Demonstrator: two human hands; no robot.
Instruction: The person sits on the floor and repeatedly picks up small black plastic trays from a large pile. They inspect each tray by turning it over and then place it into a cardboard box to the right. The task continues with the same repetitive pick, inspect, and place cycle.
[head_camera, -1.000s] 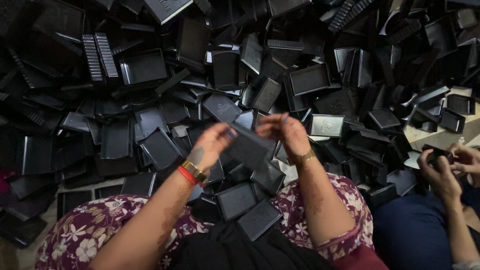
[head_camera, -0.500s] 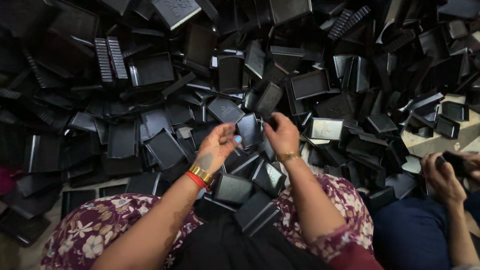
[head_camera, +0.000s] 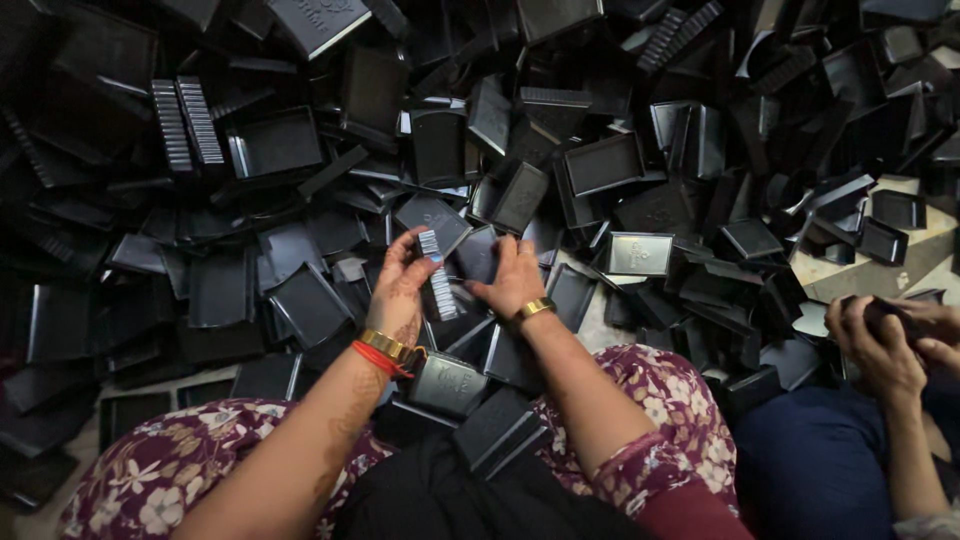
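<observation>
A huge heap of black plastic trays and lids (head_camera: 600, 165) covers the floor in front of me. My left hand (head_camera: 398, 295), with gold and red bangles at the wrist, grips a narrow ribbed black strip (head_camera: 438, 285) between thumb and fingers. Beside it, my right hand (head_camera: 518, 280), with a gold bangle, lies on a flat black tray piece (head_camera: 477, 255) with its fingers curled over the edge. The two hands almost touch, just above my lap. More black pieces (head_camera: 450, 385) rest on my lap against the floral dress.
At the right edge, a co-worker in dark blue holds a small black piece in both hands (head_camera: 885, 340). Pale floor (head_camera: 880, 270) shows at the right edge of the heap. Ribbed black strips (head_camera: 185, 125) lie at the upper left.
The flat black piece I held up with both hands a second ago is down. My hands dropped into the heap, and my left hand now holds a ribbed strip.
</observation>
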